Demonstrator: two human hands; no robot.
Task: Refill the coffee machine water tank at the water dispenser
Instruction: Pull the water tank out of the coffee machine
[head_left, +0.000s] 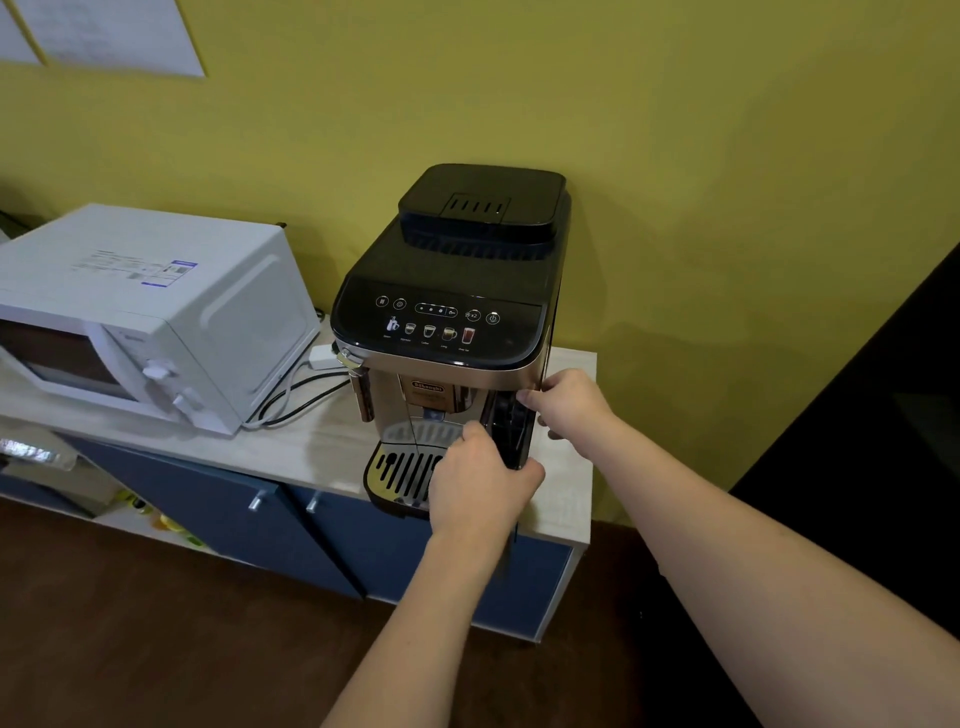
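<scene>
Far left we see a white microwave (130, 317) on the light wood counter (311, 441), angled, with a label sheet on its top. Behind and right of it, cables (296, 400) and a white plug block (322, 356) lie on the counter between microwave and coffee machine (452, 291). Below the counter are blue cabinet doors (234, 514) with metal handles. The machine stands near the counter's right end, against the yellow wall (571, 104): black top with lid, touch panel with drink icons, metallic front, drip tray (402, 470) sticking out at the bottom front. Our left hand (478, 483) is in front of the drip tray, fingers curled around the lower front edge of the water tank (511, 431), thumb on its right side, so it's closed on the tank. The tank is the dark vertical piece at the machine's front right corner; it sits in or right at its slot, and we can't tell how far out it is. Our right hand (569, 402) is just right of that, fingers pinched narrow on the tank's upper front edge under the machine's top panel, also gripping it. Both forearms come in from bottom right. Further right there is a bare strip of counter, then a dark panel (883, 441) at the frame edge. Floor is dark brown.
</scene>
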